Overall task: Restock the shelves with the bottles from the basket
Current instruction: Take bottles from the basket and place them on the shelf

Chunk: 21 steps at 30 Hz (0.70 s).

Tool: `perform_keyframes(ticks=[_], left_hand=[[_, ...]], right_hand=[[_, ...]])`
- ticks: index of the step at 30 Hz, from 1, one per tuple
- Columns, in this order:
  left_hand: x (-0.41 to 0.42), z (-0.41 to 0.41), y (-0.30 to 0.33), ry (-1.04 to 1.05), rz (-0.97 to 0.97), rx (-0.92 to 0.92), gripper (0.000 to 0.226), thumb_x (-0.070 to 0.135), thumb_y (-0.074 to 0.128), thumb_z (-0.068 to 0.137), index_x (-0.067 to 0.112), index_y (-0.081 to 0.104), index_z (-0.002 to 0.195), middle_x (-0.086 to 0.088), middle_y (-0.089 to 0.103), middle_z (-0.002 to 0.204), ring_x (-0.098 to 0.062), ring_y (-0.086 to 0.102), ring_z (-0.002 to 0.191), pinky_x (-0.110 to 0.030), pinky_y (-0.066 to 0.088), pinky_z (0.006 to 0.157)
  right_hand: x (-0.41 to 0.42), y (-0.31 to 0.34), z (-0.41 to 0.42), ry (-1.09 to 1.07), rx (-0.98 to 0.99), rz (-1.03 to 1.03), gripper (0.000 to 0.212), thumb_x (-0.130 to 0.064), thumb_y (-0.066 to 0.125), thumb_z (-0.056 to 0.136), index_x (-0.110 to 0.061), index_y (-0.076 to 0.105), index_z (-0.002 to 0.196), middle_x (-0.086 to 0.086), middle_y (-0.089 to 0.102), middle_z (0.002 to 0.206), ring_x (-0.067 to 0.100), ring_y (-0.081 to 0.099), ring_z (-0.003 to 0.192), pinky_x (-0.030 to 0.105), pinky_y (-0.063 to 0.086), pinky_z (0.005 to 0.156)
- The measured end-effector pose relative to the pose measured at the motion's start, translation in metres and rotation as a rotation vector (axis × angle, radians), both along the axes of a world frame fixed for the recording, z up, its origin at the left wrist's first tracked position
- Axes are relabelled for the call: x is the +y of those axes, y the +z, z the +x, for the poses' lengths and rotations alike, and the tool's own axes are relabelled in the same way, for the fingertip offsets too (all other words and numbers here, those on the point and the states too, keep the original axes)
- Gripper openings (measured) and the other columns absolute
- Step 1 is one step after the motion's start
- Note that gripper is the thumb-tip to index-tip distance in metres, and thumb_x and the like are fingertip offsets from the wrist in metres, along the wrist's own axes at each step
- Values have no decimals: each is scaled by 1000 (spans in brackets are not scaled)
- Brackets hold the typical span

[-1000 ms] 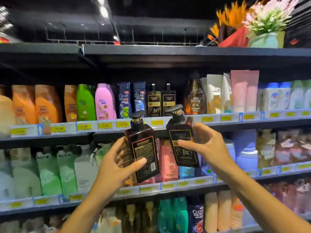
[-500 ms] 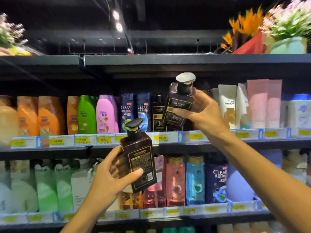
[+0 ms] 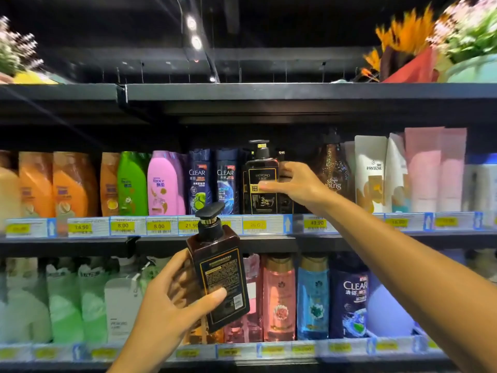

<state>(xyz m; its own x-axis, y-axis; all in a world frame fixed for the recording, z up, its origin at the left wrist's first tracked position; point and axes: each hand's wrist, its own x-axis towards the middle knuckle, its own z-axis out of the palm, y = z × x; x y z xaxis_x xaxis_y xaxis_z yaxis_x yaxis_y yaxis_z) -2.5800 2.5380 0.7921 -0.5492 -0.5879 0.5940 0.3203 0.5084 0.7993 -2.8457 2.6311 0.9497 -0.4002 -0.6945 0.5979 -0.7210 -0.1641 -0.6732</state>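
The right hand point(image 3: 294, 188) had set its bottle point(image 3: 260, 181) upright on the shelf point(image 3: 80, 242), fingers still gripping; the left hand point(image 3: 172, 305) held the second bottle point(image 3: 219, 273) below.

Flower bouquets point(image 3: 441, 47) above yellow price tags point(image 3: 158, 226)

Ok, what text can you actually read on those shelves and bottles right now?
"CLEAR": two dark blue bottles, upper shelf; another below.
"PANTENE": white pouch.
"see young": brown bottle.
"Rejoice": pink bottle.
"WOTORO", roughly: dark bottle at the right hand.
Price tags: "8.00", "8.00", "21.90", "49.90".
Left hand's bottle label: too small.
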Motion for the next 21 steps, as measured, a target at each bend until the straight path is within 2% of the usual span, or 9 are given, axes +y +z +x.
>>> perform_keyframes(ticks=[3,6,9,11,13,16,21], left_hand=[[4,1,3,-13,-10,2,70,42,100,49,54,67,110,13,75,111,-5,70,104,-26,48,90],[6,2,4,-6,-19,-2,68,43,95,49,55,66,110,13,75,111,-6,71,103,-26,49,90],[4,4,0,-8,2,-15,67,39,98,52,60,65,107,13,75,110,-6,72,101,-28,51,89],[2,5,-3,-4,22,-24,76,47,96,44,60,63,111,14,75,113,-7,71,103,-31,51,91],[-1,5,-6,-13,41,-28,83,54,95,39,55,62,116,13,75,114,-9,71,104,-35,52,94],[0,6,-8,-15,58,-32,78,38,98,54,42,62,123,9,76,112,-9,72,102,-38,54,97],[1,11,-7,-8,34,-58,72,35,96,50,61,63,108,12,76,111,-7,72,103,-30,52,90]], right_hand=[[-9,-8,-9,-15,-28,40,36,-28,79,85,-14,70,116,-2,75,111,10,69,106,29,53,93],[-14,-6,-14,-93,18,136,42,-41,76,86,-16,67,117,-1,73,111,14,68,108,35,53,96],[-10,-2,-11,-173,138,254,65,-65,72,73,-18,65,117,0,73,110,17,69,103,43,57,93],[-4,-3,-11,-205,167,292,84,-79,68,59,-18,65,117,0,74,108,17,71,99,44,60,87],[4,-3,-7,-245,161,313,77,-72,71,65,-11,67,113,4,75,102,19,73,92,42,63,82],[8,-6,-7,-270,161,345,48,-49,72,81,-4,72,98,8,76,88,19,76,81,40,63,80],[2,-8,-2,-302,223,350,38,-40,71,88,-3,75,91,6,76,82,17,75,78,41,63,81]])
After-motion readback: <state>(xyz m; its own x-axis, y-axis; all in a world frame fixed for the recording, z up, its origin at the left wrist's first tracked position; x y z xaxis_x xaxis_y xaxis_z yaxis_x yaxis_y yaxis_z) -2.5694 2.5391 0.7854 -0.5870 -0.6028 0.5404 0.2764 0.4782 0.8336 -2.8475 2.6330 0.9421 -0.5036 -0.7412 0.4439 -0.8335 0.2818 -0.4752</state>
